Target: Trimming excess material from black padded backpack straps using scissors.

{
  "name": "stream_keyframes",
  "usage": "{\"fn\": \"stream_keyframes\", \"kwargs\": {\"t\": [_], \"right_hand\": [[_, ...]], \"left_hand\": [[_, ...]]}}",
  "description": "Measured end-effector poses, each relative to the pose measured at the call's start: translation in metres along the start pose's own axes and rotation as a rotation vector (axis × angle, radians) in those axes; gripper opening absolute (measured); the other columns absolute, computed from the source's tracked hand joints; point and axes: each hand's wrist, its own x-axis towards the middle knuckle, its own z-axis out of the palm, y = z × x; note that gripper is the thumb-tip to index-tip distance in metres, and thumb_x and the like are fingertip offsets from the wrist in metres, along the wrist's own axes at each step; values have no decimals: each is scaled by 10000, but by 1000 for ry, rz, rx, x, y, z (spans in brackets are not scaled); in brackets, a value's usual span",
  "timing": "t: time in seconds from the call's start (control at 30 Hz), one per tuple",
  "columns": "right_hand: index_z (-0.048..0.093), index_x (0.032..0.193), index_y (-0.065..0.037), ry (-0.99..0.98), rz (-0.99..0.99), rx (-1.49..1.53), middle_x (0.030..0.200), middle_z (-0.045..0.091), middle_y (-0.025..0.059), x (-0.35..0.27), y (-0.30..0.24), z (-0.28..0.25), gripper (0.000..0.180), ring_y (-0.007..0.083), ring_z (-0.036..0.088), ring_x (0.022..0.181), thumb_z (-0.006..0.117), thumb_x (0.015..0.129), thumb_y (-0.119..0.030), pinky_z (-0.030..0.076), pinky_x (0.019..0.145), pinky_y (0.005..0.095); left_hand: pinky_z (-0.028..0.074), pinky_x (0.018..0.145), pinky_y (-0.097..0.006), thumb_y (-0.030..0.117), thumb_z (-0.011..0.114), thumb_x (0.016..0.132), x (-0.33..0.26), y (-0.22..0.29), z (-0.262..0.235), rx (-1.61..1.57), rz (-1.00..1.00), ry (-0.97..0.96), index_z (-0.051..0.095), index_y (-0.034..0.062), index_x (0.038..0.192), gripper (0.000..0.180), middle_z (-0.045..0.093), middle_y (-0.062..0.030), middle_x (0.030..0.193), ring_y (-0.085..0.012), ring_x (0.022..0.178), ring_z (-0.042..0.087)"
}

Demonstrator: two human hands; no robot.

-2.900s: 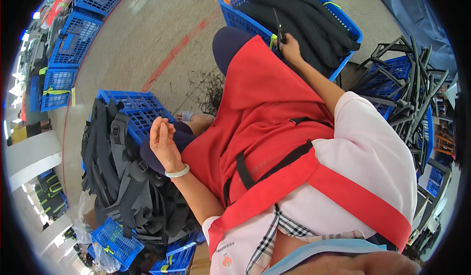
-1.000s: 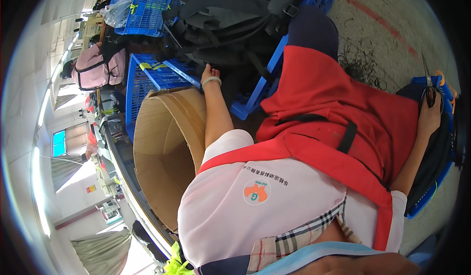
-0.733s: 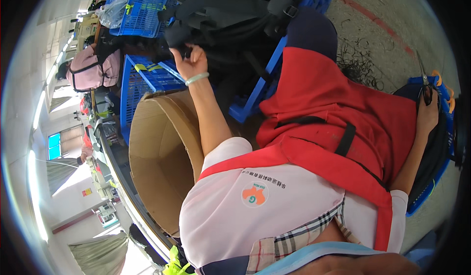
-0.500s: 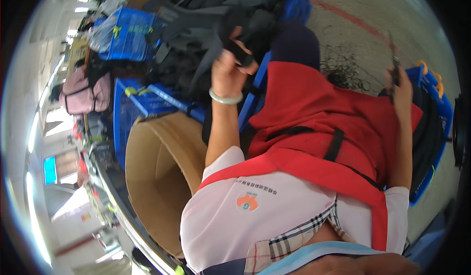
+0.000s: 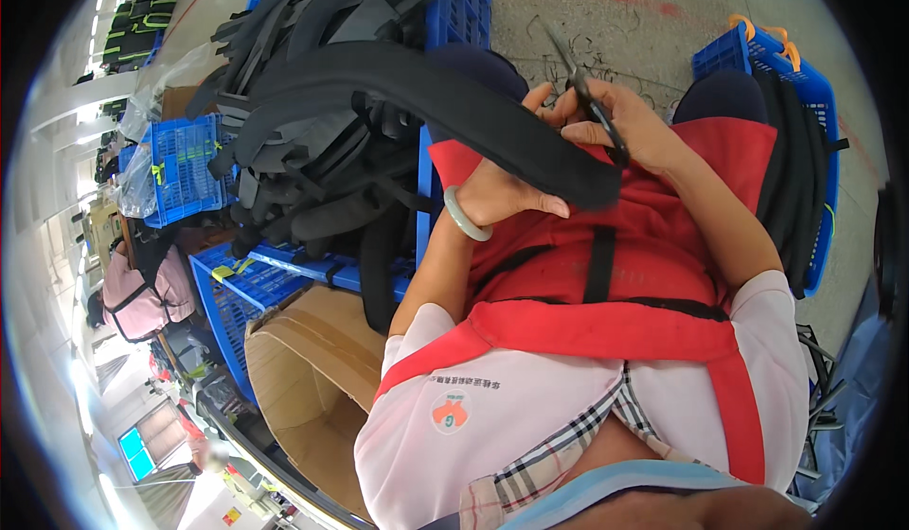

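Padded black strap point(image 5: 445, 104) lies across the lap, long axis running far-left to near-right. Left hand point(image 5: 507, 194) grips it from beneath near its right end. Right hand point(image 5: 620, 128), just beside that end, is closed around scissors point(image 5: 587, 99).

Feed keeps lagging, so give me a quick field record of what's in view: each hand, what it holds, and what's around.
left hand: under the black padded strap, holding it up over the lap
right hand: grip on scissors, blades at the strap
wrist: pale bangle on the left
clothing: red apron
left side: blue crate piled with black straps, cardboard box below
right side: blue crate holding dark straps
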Motion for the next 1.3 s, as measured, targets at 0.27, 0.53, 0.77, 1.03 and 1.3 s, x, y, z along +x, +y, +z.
{"fn": "stream_keyframes", "kwargs": {"t": [0.27,0.53,0.77,1.03,1.3], "right_hand": [[572,929,-32,-6,-5,127,839,623,28,7,13,-1,176,100,595,745,683,873,-156,474,675,227],[568,941,-38,93,98,125,863,653,72,16,17,7,311,106,618,695,639,916,-340,489,590,224],[515,964,-49,34,121,49,867,522,-23,32,12,41,298,54,491,808,735,801,-166,404,742,206],[547,986,-48,6,25,-57,808,492,-45,7,17,28,293,59,444,746,749,817,-175,378,683,219],[556,925,-75,110,61,83,745,497,-69,7,18,23,242,29,462,677,744,837,-200,373,608,185]], "left_hand": [[368,1058,-389,65,829,666,7,-41,-10,-425,-23,104,147,122,1511,1087,346,-132,1466,-243,1324,386],[311,1105,-392,-32,786,598,-23,-25,-25,-720,-142,161,165,133,1510,1116,350,-151,1463,-282,1353,364],[251,1129,-385,27,802,671,-25,-35,-16,-505,-128,152,159,51,1492,1043,440,-101,1410,-231,1312,413],[497,896,-327,-31,627,859,-17,-31,-19,-809,-22,494,634,10,1053,198,674,-103,1038,-212,970,641],[490,892,-314,-47,676,818,-12,-31,-15,-771,-11,461,645,10,1041,233,678,-82,1031,-186,961,638]]}}
